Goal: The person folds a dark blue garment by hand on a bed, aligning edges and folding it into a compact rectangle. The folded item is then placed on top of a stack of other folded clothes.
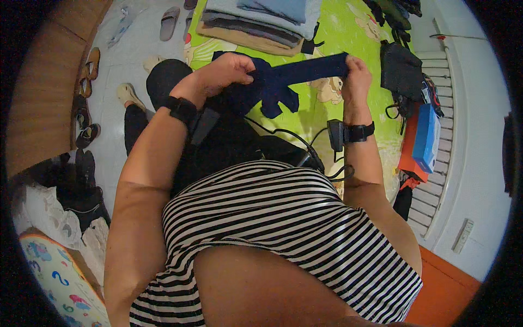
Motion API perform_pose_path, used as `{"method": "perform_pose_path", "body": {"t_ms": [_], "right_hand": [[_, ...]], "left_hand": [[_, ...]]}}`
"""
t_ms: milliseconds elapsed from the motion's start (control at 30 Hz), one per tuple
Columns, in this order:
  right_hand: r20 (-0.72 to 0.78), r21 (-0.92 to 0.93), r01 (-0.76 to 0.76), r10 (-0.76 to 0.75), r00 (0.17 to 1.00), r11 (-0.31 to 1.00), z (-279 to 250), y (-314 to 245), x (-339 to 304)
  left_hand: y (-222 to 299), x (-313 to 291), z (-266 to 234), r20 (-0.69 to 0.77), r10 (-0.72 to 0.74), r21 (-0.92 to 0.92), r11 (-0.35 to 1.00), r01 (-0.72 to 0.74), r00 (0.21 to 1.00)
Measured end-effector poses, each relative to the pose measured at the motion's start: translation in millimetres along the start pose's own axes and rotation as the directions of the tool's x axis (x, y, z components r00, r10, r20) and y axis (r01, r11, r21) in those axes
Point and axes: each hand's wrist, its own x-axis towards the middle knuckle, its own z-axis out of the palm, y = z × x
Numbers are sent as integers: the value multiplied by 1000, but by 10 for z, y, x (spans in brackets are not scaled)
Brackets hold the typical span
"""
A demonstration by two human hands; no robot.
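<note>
A dark navy piece of clothing [256,87] is held up before me; its exact kind does not show. My left hand [230,72] is closed on its bunched left part, thumb against the cloth. At the other end, my right hand [357,79] pinches the corner of a flat band that stretches between the two hands. Loose folds hang below the band, over the bright green patterned bed cover [321,120]. Just beyond the cloth lies a stack of folded clothes [250,35] in blue, grey and tan. Black devices are strapped to both wrists.
Black cables [305,144] run across my lap between the wrists. To the right, a blue box [426,139] stands by a white radiator [436,191], with a black bag [400,65] beyond it. Slippers [170,24] and several shoes [87,136] lie on the floor at left.
</note>
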Motion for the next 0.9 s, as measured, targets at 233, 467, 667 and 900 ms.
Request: {"method": "perform_pose_path", "body": {"t_ms": [233, 467, 667, 900], "right_hand": [[572, -469, 129, 189, 798, 873, 357, -92, -386], [810, -367, 264, 167, 562, 892, 699, -234, -877], [673, -362, 190, 114, 731, 913, 763, -16, -859], [592, -316, 164, 59, 804, 934, 730, 24, -802]], "left_hand": [[-118, 196, 49, -261, -138, -297, 953, 56, 956], [-71, 317, 167, -350, -151, -318, 947, 34, 924], [125, 201, 275, -293, -99, -298, 955, 7, 951], [156, 209, 366, -310, 239, 458, 886, -76, 920]]}}
